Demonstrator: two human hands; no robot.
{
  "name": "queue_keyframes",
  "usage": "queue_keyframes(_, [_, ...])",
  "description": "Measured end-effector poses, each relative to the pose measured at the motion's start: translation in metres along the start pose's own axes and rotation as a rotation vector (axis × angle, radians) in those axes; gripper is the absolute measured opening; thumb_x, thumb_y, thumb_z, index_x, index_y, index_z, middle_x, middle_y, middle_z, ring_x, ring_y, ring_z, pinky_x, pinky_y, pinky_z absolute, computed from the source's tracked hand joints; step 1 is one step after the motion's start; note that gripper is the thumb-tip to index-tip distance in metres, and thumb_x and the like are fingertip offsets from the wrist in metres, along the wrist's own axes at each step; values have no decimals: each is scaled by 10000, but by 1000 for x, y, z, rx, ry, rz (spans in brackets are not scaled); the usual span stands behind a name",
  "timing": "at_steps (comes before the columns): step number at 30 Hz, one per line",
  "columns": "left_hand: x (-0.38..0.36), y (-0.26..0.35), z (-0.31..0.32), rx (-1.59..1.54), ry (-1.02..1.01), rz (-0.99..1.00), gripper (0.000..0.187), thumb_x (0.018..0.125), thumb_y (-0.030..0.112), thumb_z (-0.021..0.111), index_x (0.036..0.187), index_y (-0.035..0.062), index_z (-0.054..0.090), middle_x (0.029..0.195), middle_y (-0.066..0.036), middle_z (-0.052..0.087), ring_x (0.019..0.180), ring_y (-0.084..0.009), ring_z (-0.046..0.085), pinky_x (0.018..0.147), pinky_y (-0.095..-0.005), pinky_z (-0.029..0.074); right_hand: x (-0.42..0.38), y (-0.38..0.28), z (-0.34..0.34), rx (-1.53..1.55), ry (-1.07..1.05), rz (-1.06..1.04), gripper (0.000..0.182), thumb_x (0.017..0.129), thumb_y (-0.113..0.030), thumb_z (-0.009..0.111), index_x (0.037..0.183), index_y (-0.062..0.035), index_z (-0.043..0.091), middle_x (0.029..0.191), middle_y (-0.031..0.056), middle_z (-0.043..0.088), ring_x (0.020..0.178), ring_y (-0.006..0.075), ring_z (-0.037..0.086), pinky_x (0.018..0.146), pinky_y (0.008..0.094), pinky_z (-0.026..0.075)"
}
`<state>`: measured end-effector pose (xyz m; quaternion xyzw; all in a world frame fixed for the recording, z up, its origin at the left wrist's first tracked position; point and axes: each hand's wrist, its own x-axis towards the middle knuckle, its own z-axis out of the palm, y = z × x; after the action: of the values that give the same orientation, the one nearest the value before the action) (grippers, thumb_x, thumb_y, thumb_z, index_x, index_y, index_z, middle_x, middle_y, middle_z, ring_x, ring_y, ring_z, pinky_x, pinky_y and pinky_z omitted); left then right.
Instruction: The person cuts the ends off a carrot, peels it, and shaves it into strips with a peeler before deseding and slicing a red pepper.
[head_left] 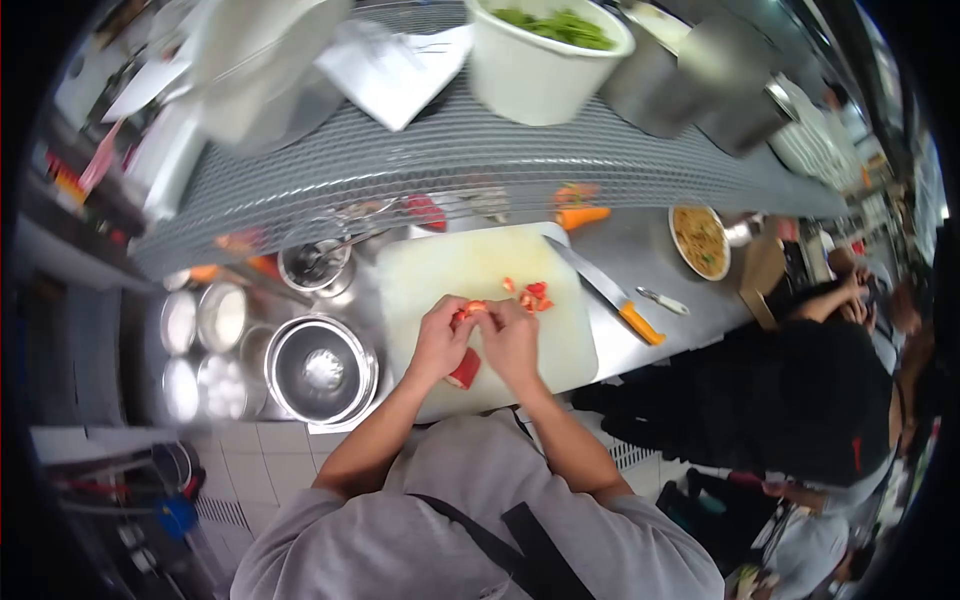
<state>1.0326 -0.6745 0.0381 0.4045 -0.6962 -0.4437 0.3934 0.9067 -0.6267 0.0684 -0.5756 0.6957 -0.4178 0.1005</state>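
Over the white cutting board [415, 270], both my hands are together, fingers pinched on a small orange-red piece of food [478, 307] whose kind I cannot make out. My left hand [441, 338] has it from the left, and my right hand [510, 340] meets it from the right. Just below them lies a larger red chunk [464, 370] with a pale side. Several small red cut pieces [536, 297] are scattered above my right hand. A knife with a yellow handle [640, 323] rests at the board's right edge, its blade lying partly over the board.
Left of the board stand steel bowls [322, 370] and several round containers [222, 317]. A small knife [663, 301] and a bowl of food [700, 243] lie to the right. Overhead, a wire shelf [430, 150] holds a white tub of greens [540, 80]. A co-worker in black [790, 390] stands at right.
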Motion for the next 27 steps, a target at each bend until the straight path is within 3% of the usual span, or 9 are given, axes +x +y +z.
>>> queue_keyframes(2, [-5, 11, -16, -226, -12, -136, 219, 861, 36, 642, 1078, 3, 648, 839, -118, 629, 684, -213, 570, 660, -297, 474, 9, 16, 3, 533, -303, 374, 189, 846, -69, 691, 969, 75, 673, 813, 170, 698, 739, 238, 691, 668, 325, 538])
queue_keyframes(4, [-8, 21, -26, -467, -46, -261, 250, 864, 24, 633, 1113, 8, 643, 854, -117, 624, 686, -215, 564, 664, -296, 471, 15, 16, -5, 461, -399, 305, 222, 865, -124, 714, 985, 61, 686, 821, 137, 717, 719, 167, 694, 658, 265, 538])
queue_keyframes(6, [-7, 26, -31, -73, -71, 35, 263, 870, 3, 619, 1131, 16, 652, 848, -120, 624, 705, -220, 584, 678, -299, 479, 15, 15, -7, 360, -446, 221, 200, 864, -116, 709, 993, 36, 695, 836, 140, 718, 724, 163, 691, 664, 273, 541])
queue_keyframes(7, [-6, 25, -30, -78, -69, 37, 263, 870, 3, 619, 1131, 16, 652, 848, -120, 624, 705, -220, 584, 678, -299, 479, 14, 12, -9, 354, -447, 219, 200, 864, -116, 709, 993, 36, 695, 836, 140, 718, 724, 163, 691, 664, 273, 541])
queue_keyframes(14, [-2, 7, -14, -1, 19, 199, 203, 831, 0, 647, 1026, 10, 704, 880, -164, 652, 756, -304, 627, 723, -365, 509, -1, 7, -1, 242, -126, 36, 169, 793, -24, 707, 961, -10, 723, 756, 124, 678, 639, 173, 631, 600, 323, 495])
queue_keyframes(16, [0, 21, -8, 33, 26, 210, 167, 836, -14, 641, 990, -6, 706, 832, -141, 634, 731, -280, 612, 673, -345, 497, -6, 4, -5, 409, -102, 120, 196, 787, -14, 678, 980, -5, 710, 822, 166, 669, 691, 252, 639, 626, 355, 489])
queue_keyframes(22, [2, 27, 6, 18, -63, 239, 154, 854, -54, 581, 976, -26, 670, 835, -148, 572, 751, -279, 600, 657, -354, 487, -19, 4, -12, 302, 71, 213, 175, 812, -11, 655, 969, 64, 679, 838, 200, 659, 704, 291, 646, 641, 368, 499])
queue_keyframes(25, [2, 24, 15, 75, -65, 285, 135, 859, -61, 559, 950, -36, 656, 829, -149, 549, 756, -278, 593, 668, -360, 485, -20, 7, -13, 290, 66, 299, 178, 845, -23, 654, 981, 91, 664, 831, 178, 679, 695, 238, 667, 638, 338, 518])
queue_keyframes(27, [1, 22, 21, 78, -9, 290, 145, 874, -44, 561, 986, -32, 653, 855, -147, 573, 753, -272, 584, 674, -370, 482, -18, 8, -12, 560, 40, 574, 173, 877, -36, 653, 995, 89, 666, 831, 128, 700, 709, 160, 675, 643, 290, 532])
